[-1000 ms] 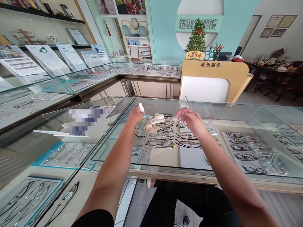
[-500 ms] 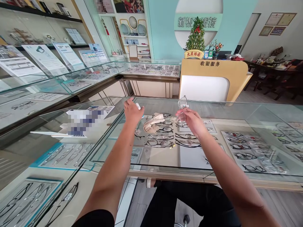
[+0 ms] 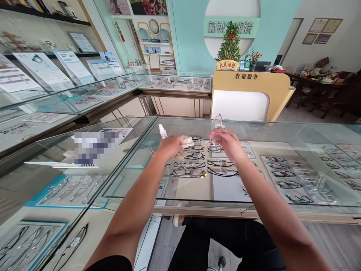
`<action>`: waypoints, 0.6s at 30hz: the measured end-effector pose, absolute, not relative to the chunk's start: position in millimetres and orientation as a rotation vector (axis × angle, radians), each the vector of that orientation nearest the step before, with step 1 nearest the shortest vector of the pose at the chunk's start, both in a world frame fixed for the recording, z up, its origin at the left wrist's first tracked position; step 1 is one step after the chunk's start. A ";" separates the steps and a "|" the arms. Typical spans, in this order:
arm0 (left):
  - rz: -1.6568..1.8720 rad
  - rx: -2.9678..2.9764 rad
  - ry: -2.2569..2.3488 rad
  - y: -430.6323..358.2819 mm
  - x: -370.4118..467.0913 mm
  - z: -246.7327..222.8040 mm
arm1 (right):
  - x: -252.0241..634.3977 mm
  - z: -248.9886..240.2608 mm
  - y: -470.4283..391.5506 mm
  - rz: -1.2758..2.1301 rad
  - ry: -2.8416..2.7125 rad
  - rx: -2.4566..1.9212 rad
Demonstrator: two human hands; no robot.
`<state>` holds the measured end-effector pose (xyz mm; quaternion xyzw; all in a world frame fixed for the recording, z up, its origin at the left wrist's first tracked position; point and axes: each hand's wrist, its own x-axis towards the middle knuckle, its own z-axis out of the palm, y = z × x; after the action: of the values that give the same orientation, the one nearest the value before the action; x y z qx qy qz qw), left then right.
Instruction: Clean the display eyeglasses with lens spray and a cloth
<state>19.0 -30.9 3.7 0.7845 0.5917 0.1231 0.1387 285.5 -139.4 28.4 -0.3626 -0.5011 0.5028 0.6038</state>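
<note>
Eyeglasses stand on end over the glass display case, pinched in the right hand and reaching above and below its grip, likely to keep both ends exposed. The left hand touches the beige cloth; its grip cannot be told. A white bottle stands just beyond, presumably within easy reach.

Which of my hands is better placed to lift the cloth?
Your left, most likely: the left hand is right at the cloth, fingers apparently touching it, while the right hand is busy holding up a pair of glasses.
</note>
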 end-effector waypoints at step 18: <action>1.187 1.673 1.484 -28.8 23.3 21.2 | 285.1 29.6 -139.5 1.156 -1.141 -0.840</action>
<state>23.3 -28.8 21.2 0.6303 0.5591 0.4472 0.3002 285.1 -139.5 29.6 -0.3639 -0.4942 0.5009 0.6103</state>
